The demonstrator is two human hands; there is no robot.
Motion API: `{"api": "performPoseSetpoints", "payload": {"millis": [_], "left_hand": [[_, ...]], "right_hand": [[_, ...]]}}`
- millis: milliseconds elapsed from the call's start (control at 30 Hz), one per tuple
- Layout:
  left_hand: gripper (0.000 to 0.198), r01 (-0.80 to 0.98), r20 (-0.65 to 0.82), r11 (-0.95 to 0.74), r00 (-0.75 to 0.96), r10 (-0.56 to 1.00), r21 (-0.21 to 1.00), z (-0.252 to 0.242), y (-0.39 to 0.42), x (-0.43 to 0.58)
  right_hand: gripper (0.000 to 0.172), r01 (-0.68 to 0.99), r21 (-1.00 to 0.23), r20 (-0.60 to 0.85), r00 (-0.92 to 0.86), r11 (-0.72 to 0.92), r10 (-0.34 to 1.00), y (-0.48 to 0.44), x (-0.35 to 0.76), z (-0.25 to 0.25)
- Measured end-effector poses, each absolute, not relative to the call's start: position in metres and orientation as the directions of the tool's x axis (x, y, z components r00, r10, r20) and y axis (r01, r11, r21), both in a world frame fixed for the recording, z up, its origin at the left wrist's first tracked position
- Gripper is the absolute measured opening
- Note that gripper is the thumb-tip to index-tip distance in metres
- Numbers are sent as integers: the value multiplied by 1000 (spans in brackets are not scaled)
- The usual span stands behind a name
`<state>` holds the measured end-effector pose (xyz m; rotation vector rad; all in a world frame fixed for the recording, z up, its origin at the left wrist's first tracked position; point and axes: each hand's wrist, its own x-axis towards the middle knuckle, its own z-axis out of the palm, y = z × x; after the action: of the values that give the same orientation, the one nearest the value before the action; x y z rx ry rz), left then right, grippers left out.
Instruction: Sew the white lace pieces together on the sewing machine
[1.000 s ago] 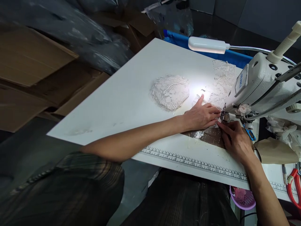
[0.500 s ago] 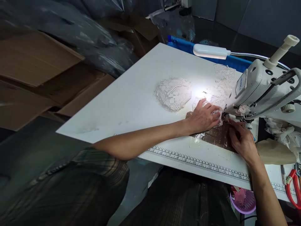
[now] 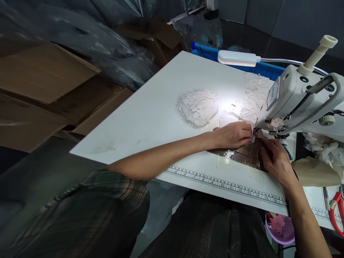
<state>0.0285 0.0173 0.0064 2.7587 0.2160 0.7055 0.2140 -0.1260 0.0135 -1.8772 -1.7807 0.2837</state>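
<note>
My left hand [image 3: 235, 135] is closed, its fingers curled together on a bit of white lace [image 3: 253, 138] just left of the needle area of the sewing machine [image 3: 291, 91]. Most of that lace is hidden under the hand. On the other side of the presser foot, my right hand [image 3: 278, 161] has its thumb and index finger drawn together; whatever they grip is too small to see. Both hands rest over a shiny brown sheet [image 3: 242, 156] on the table. Behind my left hand lie more white lace pieces [image 3: 254, 93].
A stack of lace pieces [image 3: 199, 107] lies on the white table [image 3: 150, 118]. A lamp [image 3: 238, 58] shines from above. Red-handled scissors [image 3: 334, 211] lie at the right, a purple basket [image 3: 285, 233] hangs below the edge, and cardboard boxes [image 3: 45, 71] stand at left.
My left hand's spread fingers have drawn in and curled closed beside the needle. My right hand stays nearly in place. The whole view has shifted slightly.
</note>
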Motion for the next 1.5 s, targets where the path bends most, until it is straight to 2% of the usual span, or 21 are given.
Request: {"api": "performPoseSetpoints", "payload": {"millis": [233, 400, 533, 667, 800, 900, 1067, 1300, 1400, 1500], "left_hand": [[15, 127, 408, -848, 834, 372, 514, 12, 15, 28], [13, 149, 451, -817, 771, 449, 557, 9, 13, 29], [18, 138, 499, -866, 769, 400, 481, 3, 14, 30], [23, 150, 499, -937, 814, 298, 314, 0, 13, 30], [26, 175, 485, -967, 840, 244, 184, 2, 12, 30], [26, 162, 462, -980, 864, 198, 118, 5, 14, 28], [20, 5, 431, -995, 901, 49, 101, 11, 21, 20], [22, 2, 404, -997, 914, 31, 72, 7, 21, 20], [24, 31, 391, -998, 919, 52, 60, 7, 20, 21], [23, 33, 417, -998, 907, 51, 49, 7, 20, 22]], "right_hand": [[42, 852, -523, 212, 118, 11, 970, -126, 212, 12], [40, 856, -517, 210, 138, -10, 968, -127, 212, 9], [39, 837, -546, 236, 124, 26, 964, -125, 213, 9], [36, 832, -554, 251, 129, 33, 960, -124, 214, 9], [39, 847, -530, 278, 114, 53, 954, -124, 211, 9], [42, 861, -505, 247, 79, 59, 966, -123, 210, 9], [40, 842, -532, 327, 104, 92, 939, -120, 213, 7], [38, 833, -550, 353, 165, 61, 921, -118, 216, 5], [41, 863, -494, 347, 78, 111, 935, -118, 217, 7], [44, 917, -362, 266, -68, 165, 961, -118, 219, 11]]}}
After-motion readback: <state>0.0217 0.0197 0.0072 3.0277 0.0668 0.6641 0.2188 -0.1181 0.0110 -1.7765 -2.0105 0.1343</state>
